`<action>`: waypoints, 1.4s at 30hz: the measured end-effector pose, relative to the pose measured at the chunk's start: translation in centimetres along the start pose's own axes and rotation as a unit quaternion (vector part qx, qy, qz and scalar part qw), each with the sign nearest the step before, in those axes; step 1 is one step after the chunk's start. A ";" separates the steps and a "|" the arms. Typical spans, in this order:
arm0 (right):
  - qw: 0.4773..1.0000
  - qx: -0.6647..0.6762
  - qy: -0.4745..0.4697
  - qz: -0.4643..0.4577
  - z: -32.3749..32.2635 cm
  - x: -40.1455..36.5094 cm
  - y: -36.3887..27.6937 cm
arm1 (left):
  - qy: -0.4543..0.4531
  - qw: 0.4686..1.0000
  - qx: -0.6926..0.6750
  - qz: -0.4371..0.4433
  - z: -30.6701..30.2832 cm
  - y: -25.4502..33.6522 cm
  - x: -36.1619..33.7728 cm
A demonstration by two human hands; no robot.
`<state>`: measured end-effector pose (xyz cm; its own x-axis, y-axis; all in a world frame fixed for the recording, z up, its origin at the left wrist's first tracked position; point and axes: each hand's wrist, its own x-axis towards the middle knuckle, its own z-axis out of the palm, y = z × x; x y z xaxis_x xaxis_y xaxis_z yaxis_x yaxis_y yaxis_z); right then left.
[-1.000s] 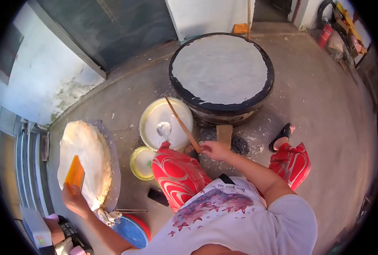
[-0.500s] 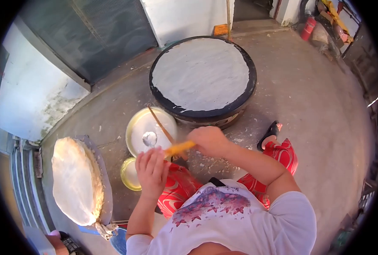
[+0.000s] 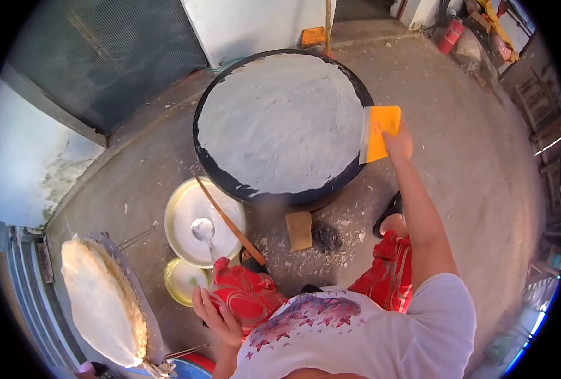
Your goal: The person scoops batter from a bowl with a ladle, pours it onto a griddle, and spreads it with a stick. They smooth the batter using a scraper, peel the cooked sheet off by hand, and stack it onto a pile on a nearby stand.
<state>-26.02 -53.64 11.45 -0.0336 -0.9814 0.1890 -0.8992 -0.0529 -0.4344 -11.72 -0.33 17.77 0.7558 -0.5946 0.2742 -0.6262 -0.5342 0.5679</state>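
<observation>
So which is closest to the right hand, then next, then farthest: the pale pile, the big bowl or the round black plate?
From the right hand:
1. Round black plate, just left
2. Big bowl, lower left
3. Pale pile, far left

You see the floor in soft, fairly bright light; fisheye distortion bends the edges, and corners go black.

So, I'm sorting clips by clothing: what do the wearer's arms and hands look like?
The left hand and right hand are ungloved, with no watch or bracelet that I can see. The right forearm is uncovered, below a short, loose, plain white sleeve.
</observation>
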 end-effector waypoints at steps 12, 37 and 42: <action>0.990 -0.108 -0.010 -0.088 6.1 14.8 -8.0 | -0.025 1.000 0.009 -0.010 3.0 1.3 6.2; 0.878 0.002 -0.077 -0.473 24.0 21.4 -37.3 | -0.059 0.987 0.135 -0.063 4.9 -1.5 11.7; 0.746 0.108 -0.208 -0.623 25.7 11.0 -45.9 | -0.060 0.992 0.114 -0.012 4.4 -2.8 10.6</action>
<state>26.14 -66.78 10.86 0.9487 -0.1156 0.2943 -0.0264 -0.9565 -0.2906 -2.83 -7.74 15.71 0.7512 -0.6402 0.1605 -0.6458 -0.6626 0.3794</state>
